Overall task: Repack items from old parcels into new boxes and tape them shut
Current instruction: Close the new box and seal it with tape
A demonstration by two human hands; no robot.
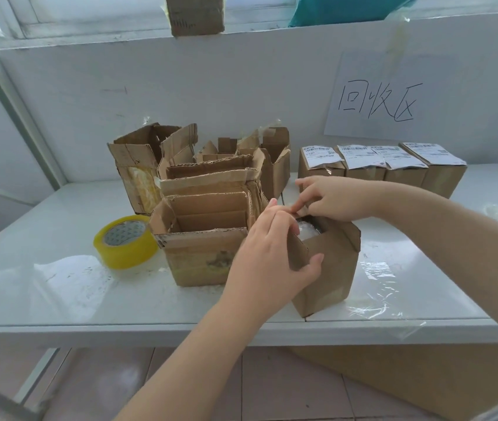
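L of new box [328,268] sit torn empties [205,256], tape roll [132,253]; pkgs [381,168] behind.

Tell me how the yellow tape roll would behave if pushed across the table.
The tape roll lies flat, hole facing up, so it would probably slide rather than roll. The table looks glossy, so it may slide easily. It looks thick and full, so it is likely fairly heavy for its size.

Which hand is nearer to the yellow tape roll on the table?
Left. The left hand grips a flap of the small box, right of the yellow tape roll; the right hand is at its top, farther right.
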